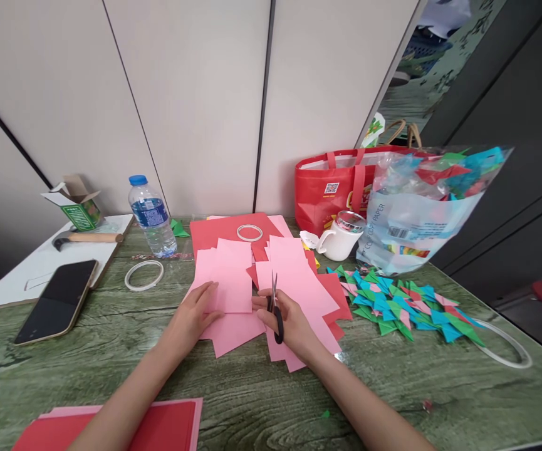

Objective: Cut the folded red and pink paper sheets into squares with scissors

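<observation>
Across the green wood-grain table [233, 401], pink sheets [233, 275] lie in two overlapping piles. The left hand [198, 310] rests on the left pile; whether its fingers pinch paper cannot be told. Over the right pile, the right hand's [294, 322] fingers curl around scissors [273, 293], blades pointing away.

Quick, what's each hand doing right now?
Left hand: spread on the pink paper; whether it grips or just presses, I can't tell.
Right hand: closed around the black-handled scissors, blades pointing away from the person.
</observation>
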A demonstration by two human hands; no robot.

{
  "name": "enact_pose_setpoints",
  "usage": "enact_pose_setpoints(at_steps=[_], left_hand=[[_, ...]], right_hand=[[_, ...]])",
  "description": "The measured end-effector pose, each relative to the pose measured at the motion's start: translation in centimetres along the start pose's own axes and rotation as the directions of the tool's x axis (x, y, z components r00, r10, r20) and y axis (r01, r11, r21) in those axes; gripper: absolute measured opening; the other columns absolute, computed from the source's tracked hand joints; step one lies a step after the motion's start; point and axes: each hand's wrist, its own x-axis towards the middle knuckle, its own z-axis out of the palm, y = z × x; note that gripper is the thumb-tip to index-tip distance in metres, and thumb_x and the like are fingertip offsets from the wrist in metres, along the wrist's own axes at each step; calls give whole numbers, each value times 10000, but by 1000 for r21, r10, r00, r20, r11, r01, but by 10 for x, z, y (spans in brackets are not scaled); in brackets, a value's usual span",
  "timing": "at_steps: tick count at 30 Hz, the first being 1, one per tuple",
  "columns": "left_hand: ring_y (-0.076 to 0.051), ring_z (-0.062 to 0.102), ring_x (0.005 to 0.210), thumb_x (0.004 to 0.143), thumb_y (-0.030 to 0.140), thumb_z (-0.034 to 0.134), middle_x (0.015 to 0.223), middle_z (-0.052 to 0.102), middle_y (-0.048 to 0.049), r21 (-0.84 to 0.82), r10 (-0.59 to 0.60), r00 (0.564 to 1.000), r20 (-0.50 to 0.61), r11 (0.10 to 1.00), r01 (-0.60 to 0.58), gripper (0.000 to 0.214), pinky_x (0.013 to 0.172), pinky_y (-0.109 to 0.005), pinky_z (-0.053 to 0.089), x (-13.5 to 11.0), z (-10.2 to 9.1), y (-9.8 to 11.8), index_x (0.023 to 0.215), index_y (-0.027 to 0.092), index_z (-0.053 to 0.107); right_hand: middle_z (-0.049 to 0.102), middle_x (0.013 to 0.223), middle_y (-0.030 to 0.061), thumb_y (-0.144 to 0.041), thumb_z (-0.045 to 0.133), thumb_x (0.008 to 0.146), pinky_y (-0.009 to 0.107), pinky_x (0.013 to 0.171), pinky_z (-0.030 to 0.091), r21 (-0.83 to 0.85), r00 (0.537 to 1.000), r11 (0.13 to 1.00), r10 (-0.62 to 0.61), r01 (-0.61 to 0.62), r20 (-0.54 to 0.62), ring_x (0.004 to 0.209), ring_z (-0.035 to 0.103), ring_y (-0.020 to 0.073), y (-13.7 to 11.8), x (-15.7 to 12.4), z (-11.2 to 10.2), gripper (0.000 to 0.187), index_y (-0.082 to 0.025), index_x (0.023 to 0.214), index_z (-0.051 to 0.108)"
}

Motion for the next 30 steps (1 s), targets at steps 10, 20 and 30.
enact_pose_setpoints(at_steps=[10, 20, 30], left_hand=[[-225, 608, 902, 654, 362, 669, 1000, 638, -99, -624, -433, 897, -86, 725, 290, 506, 836, -394, 481, 7, -8, 20, 1105, 169, 543], [-231, 637, 895, 706, 389, 589, 1053, 661, -134, -666, -530, 845, -66, 654, 358, 431, 799, -368, 511, 10, -11, 23, 1049, 129, 586], [-275, 530, 1090, 707, 328, 612, 1132, 631, -79, -435, -315, 929, -192, 876, 207, 305, 985, -441, 344, 2, -4, 20, 985, 212, 657]], right_hand=[[625, 966, 89, -349, 695, 661, 382, 859, 445, -21, 999, 1000, -22, 23, 34, 950, 594, 216, 1, 1, -1, 359, -187, 923, 511], [626, 914, 75, -387, 712, 622, 382, 828, 463, -36, 1000, 999, -25, 25, 8, 901, 604, 210, 2, 2, 0, 386, -193, 891, 514], [627, 937, 75, -380, 735, 596, 403, 850, 449, -3, 1000, 1000, -16, 17, 23, 879, 610, 212, -1, 1, 0, 407, -194, 902, 540]])
